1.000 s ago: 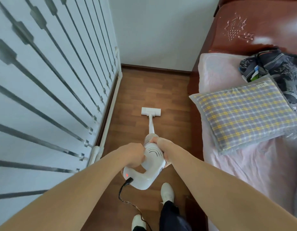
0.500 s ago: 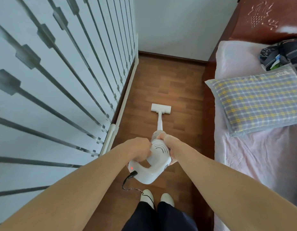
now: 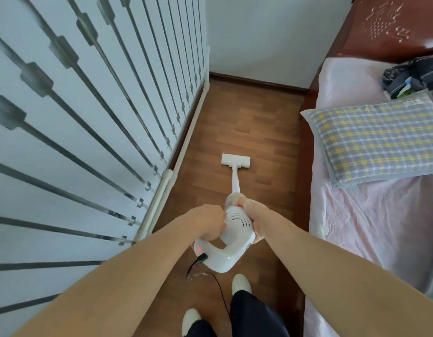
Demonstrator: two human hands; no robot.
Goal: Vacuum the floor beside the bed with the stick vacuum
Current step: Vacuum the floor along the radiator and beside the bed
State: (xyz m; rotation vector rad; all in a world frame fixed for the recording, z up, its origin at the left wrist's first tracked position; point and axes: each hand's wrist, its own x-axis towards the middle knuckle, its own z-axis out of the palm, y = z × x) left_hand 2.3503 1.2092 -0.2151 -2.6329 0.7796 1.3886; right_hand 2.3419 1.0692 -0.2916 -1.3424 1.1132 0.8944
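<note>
A white stick vacuum (image 3: pixel 236 229) points away from me along the wooden floor (image 3: pixel 264 122). Its flat floor head (image 3: pixel 235 160) lies on the boards midway down the strip between wardrobe and bed. My left hand (image 3: pixel 207 223) grips the looped handle on the left side of the body. My right hand (image 3: pixel 253 214) grips the right side of the body near the tube. A red light glows on the handle. A black cord (image 3: pixel 219 288) trails from the handle's rear past my feet. The bed (image 3: pixel 371 215) with a pink sheet runs along the right.
White wardrobe doors (image 3: pixel 89 117) with metal strips line the left, a white pipe (image 3: pixel 162 190) along their base. A plaid pillow (image 3: pixel 378 139) and dark bundled clothes (image 3: pixel 412 76) lie on the bed. A white wall with a dark skirting board (image 3: pixel 256 82) closes the far end. My feet (image 3: pixel 239 287) stand just behind the vacuum.
The view has shifted so the bed sits further right and the far wall further off. My feet have stepped apart, one back. Both hands keep their grip.
</note>
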